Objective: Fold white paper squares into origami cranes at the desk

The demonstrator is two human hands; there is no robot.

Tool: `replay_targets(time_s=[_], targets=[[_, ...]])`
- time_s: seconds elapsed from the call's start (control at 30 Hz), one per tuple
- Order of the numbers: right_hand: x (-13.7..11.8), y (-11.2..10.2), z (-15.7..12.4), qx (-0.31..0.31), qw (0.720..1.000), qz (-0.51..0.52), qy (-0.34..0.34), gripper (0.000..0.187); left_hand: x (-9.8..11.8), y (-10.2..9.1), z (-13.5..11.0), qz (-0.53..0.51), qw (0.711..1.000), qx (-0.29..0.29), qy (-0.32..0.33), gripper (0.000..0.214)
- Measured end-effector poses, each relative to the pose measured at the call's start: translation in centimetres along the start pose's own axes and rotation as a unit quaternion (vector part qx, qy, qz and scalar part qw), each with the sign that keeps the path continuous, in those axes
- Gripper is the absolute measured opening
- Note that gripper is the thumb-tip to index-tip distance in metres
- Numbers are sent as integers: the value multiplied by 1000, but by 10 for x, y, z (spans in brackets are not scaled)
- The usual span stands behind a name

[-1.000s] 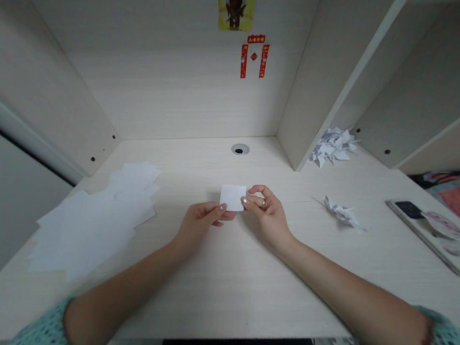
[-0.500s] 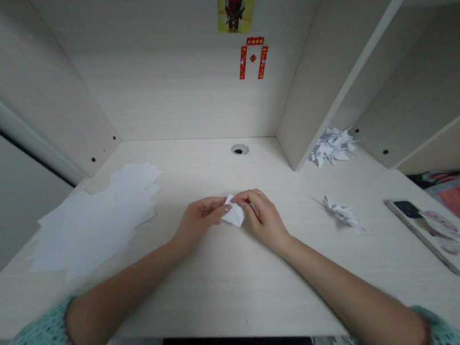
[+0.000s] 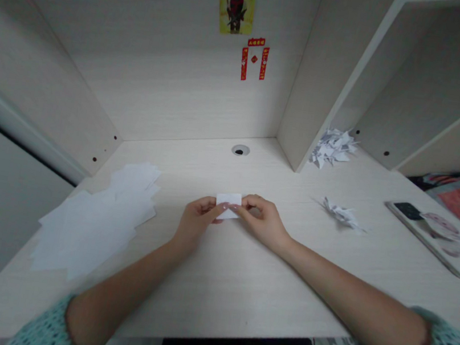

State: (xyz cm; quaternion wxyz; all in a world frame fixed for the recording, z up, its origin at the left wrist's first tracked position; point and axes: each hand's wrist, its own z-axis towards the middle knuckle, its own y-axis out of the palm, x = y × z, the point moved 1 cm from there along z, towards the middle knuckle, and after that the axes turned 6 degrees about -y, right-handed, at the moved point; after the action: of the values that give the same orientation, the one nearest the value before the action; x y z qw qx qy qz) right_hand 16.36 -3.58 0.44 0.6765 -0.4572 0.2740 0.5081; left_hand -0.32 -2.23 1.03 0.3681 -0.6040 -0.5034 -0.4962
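A small folded white paper [image 3: 229,202] sits low over the middle of the pale wooden desk [image 3: 240,278]. My left hand [image 3: 195,224] pinches its left lower corner with thumb and forefinger. My right hand [image 3: 264,219] pinches its right edge, fingers curled. Both hands rest close to the desk surface. The paper looks like a flat rectangle with a fold toward its lower edge.
A loose stack of white sheets [image 3: 92,224] lies at the left. A folded paper figure [image 3: 341,213] lies to the right, and a heap of similar ones [image 3: 332,146] sits in the shelf corner. A phone [image 3: 431,232] lies at far right. A cable hole [image 3: 240,150] is behind the hands.
The paper was held up as a flat square, then folded down between the hands; it now shows as a lower, narrower rectangle. Both hands stayed at the desk's middle.
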Motion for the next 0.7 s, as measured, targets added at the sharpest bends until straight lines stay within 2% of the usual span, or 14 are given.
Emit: replay_targets(time_s=[0.1,0.23,0.4,0.57,0.63,0.7], targets=[[-2,-2,1,-2,999,-15,-34,25,1,0,-1,15,1000,14,4,28],[-3,-1,2,-8,999,1,-36,25,4,3,-5,-41,999,15,-10,30],[0,-1,1,-2,1000,6,-6,28,7,4,-6,-24,1000,16,-1,32],[4,-3,0,48,995,82,31,23,6,1,-2,32,999,-27,9,32],[2,-5,1,67,991,115,21,31,5,1,-2,21,1000,-14,5,31],[-2,-6,1,54,991,121,-14,32,5,0,-2,0,1000,16,7,31]])
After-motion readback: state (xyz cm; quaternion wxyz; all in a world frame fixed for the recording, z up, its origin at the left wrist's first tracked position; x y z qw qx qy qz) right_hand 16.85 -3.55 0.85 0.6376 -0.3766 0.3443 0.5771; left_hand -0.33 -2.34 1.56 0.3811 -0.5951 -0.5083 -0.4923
